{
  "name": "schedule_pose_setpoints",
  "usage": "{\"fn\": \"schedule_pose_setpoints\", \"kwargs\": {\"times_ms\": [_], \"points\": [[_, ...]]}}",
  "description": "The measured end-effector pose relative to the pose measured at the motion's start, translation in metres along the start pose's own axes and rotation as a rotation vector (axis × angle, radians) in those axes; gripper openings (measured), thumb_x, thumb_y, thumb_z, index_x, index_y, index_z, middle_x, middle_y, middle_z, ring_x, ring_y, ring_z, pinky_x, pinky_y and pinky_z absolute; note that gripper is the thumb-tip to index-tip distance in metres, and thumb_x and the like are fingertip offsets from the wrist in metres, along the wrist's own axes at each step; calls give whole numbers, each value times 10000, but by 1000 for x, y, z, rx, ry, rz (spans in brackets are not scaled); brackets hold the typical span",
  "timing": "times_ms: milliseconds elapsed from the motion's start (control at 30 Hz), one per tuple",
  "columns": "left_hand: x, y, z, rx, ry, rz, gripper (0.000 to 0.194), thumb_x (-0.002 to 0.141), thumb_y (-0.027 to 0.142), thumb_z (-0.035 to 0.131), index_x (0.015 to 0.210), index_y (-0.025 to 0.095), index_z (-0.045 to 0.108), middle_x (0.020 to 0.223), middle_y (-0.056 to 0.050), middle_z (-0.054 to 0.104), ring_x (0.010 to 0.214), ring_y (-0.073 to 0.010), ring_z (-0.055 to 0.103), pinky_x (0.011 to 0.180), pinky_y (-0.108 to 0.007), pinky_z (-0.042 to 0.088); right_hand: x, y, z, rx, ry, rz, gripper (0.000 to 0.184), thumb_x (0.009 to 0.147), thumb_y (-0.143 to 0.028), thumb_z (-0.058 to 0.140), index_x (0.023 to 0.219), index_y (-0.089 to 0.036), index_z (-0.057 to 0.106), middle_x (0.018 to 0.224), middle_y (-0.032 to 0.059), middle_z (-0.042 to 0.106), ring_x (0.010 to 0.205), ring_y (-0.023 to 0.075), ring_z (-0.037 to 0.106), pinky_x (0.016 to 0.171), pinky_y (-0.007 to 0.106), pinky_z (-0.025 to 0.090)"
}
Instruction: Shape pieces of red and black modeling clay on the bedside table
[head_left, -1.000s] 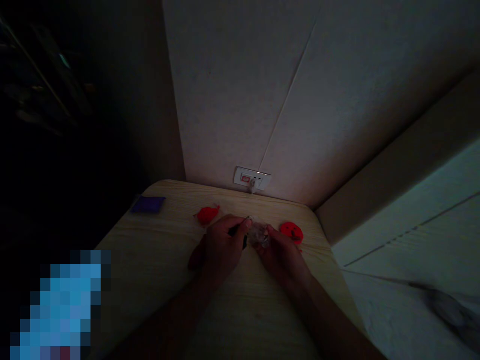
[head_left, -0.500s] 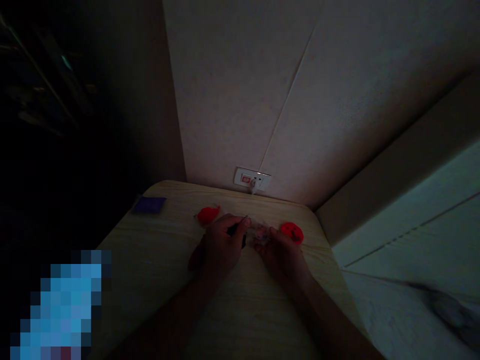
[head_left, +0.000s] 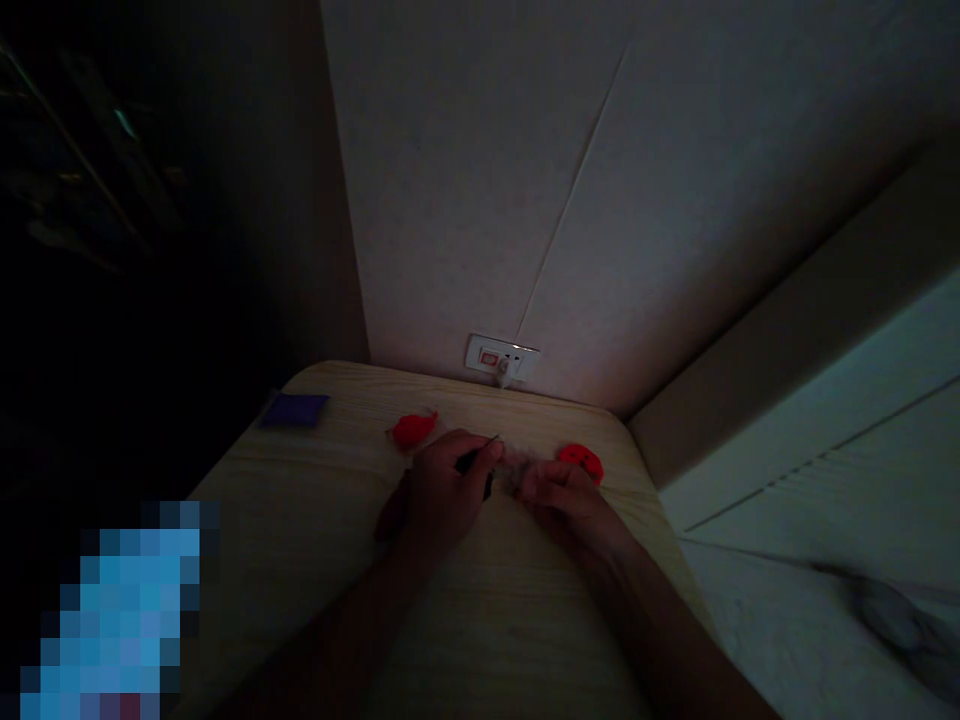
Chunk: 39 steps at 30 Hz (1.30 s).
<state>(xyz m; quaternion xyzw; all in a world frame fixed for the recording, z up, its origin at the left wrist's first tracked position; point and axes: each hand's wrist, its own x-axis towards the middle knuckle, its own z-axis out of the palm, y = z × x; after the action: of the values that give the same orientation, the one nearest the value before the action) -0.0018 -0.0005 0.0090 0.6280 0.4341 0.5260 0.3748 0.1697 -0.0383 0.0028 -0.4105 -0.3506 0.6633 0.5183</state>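
Note:
Over the middle of the wooden tabletop [head_left: 300, 500], my left hand [head_left: 448, 485] is closed on a small black object [head_left: 466, 461]. A thin dark point shows at its thumb tip; the object's kind is unclear in the dim light. My right hand [head_left: 566, 495] pinches a wispy, pale, see-through tuft [head_left: 516, 463], which spans the small gap between both hands. Behind my left hand lies a red rounded piece [head_left: 414, 431] with thin strands at its end. Just past my right hand is a red round piece [head_left: 581, 461] with dark marks, partly covered by the fingers.
A purple packet [head_left: 295, 410] lies near the table's left edge. The wall behind carries a socket plate [head_left: 501, 358] with a plug in it. A pale cabinet-like surface [head_left: 825, 450] borders the right side. A pixelated blue patch [head_left: 127, 600] covers the lower left.
My right hand has turned, its fingers now curled more tightly around the tuft. My left hand stays almost in place, and the thin point at its thumb shows more clearly.

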Motion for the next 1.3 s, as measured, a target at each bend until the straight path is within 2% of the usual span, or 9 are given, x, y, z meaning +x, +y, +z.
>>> {"fn": "schedule_pose_setpoints", "kwargs": {"times_ms": [267,333,400,500,567,733,867,967,1300], "points": [[1,4,0,-32,-30,-92,206,844,328,677,716,180,742,706,-27,718,695,-180,649,680,-287,492,-1,-11,-5,126,1,119,173,658,-206,916,682,-146,756,744,31,732,678,129,660,671,251,527],[2,9,-2,-79,-36,-158,210,813,344,702,696,173,737,682,-25,704,683,-174,645,663,-278,496,-1,-14,-8,124,4,120,174,653,-196,920,673,-144,755,717,24,723,667,125,655,666,247,536],[3,14,-1,-177,-64,-281,236,778,400,735,766,165,749,664,-11,678,620,-154,617,572,-258,475,0,-14,-9,115,35,75,179,638,-179,928,656,-143,753,691,12,708,655,112,633,653,229,526],[2,15,3,-386,-129,-465,431,720,510,774,983,171,734,628,39,613,453,-107,502,401,-225,365,3,-12,-9,104,129,-57,179,632,-196,936,654,-163,762,683,1,699,650,106,593,624,223,499],[0,10,8,-446,-211,-496,447,687,531,803,922,160,716,590,52,575,405,-87,448,371,-216,336,5,-8,-6,57,166,-123,174,637,-221,935,660,-175,769,649,-5,675,627,107,554,603,233,474],[-6,-2,16,-333,-252,-456,387,783,526,720,709,148,690,480,42,507,394,-89,419,375,-218,306,4,2,0,-44,155,-94,202,640,-275,925,633,-177,749,535,-32,556,515,83,427,493,229,347],[-6,-2,13,-196,-216,-292,333,809,439,703,643,151,682,528,11,580,476,-111,493,449,-226,342,3,1,0,-25,48,15,229,646,-288,897,616,-152,715,518,-37,517,453,61,360,429,216,229],[-6,0,11,-135,-201,-204,297,816,405,701,653,157,702,575,-3,635,543,-133,547,502,-233,370,3,-1,2,23,7,60,228,627,-271,891,615,-147,700,494,-59,454,443,53,319,418,211,206],[-7,2,9,-89,-217,-165,292,820,399,703,656,157,717,575,-11,665,558,-157,587,511,-243,383,2,0,7,85,-88,93,179,650,-222,838,645,-146,675,491,-98,334,467,56,204,416,203,194]]}}
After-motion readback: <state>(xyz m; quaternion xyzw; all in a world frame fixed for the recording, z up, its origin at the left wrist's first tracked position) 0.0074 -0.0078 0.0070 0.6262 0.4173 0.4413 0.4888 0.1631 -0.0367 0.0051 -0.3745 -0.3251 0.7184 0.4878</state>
